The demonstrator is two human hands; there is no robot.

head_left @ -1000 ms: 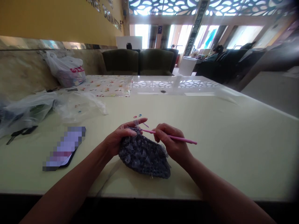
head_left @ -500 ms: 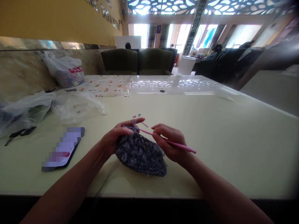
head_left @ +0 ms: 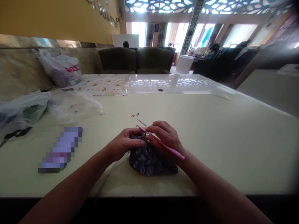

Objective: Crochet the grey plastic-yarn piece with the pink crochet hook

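A dark grey crocheted piece (head_left: 149, 160) lies on the pale table (head_left: 221, 140) in front of me. My left hand (head_left: 125, 143) pinches its upper left edge with the fingers closed. My right hand (head_left: 164, 137) rests on the piece's top and grips a pink crochet hook (head_left: 161, 143), whose tip points up and to the left. Both hands touch each other over the piece. A thin strand of yarn (head_left: 109, 174) trails from the piece toward the table's near edge.
Two small ring markers (head_left: 135, 115) and a short pink stick (head_left: 141, 122) lie just beyond my hands. A phone (head_left: 60, 149), scissors (head_left: 14, 134) and clear plastic bags (head_left: 70, 105) lie on the left. A patterned cloth (head_left: 105, 84) and a white bag (head_left: 62, 71) sit farther back.
The crocheted piece has been turned and bunched closer under my hands. My left forefinger, earlier stretched out, has curled in, and the hook has swung to point more steeply up-left.
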